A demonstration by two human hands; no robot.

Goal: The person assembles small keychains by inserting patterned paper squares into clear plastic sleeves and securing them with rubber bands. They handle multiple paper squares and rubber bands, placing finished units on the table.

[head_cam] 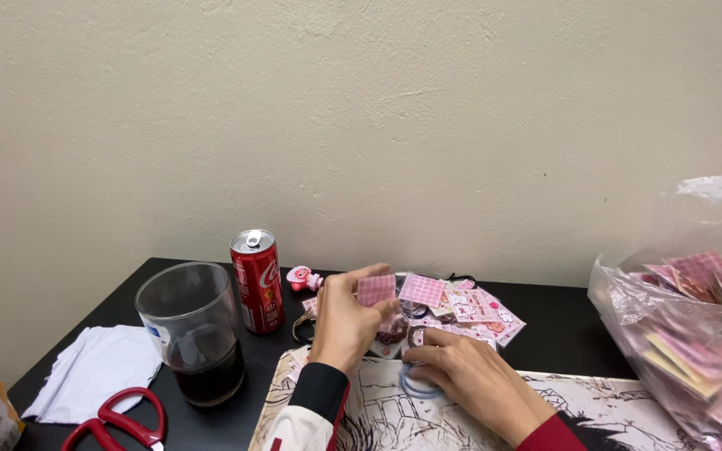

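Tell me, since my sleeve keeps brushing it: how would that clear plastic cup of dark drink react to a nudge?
The cup is tall, and only its bottom third holds liquid, so it probably slides first, yet could tip. With no lid, any knock would likely spill.

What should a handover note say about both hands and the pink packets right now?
Left hand: raised over the table, fingers pinching a small pink checkered packet.
Right hand: flat on the black-and-white printed mat, fingertips on a pale blue ring.
Pile of pink packets lies just beyond the hands on the black table; more fill the clear plastic bag at right.
Done: one packet lifted from the pile.
Left: the pile and bag remain unsorted.
Nearby: red soda can, plastic cup of dark drink, red scissors.
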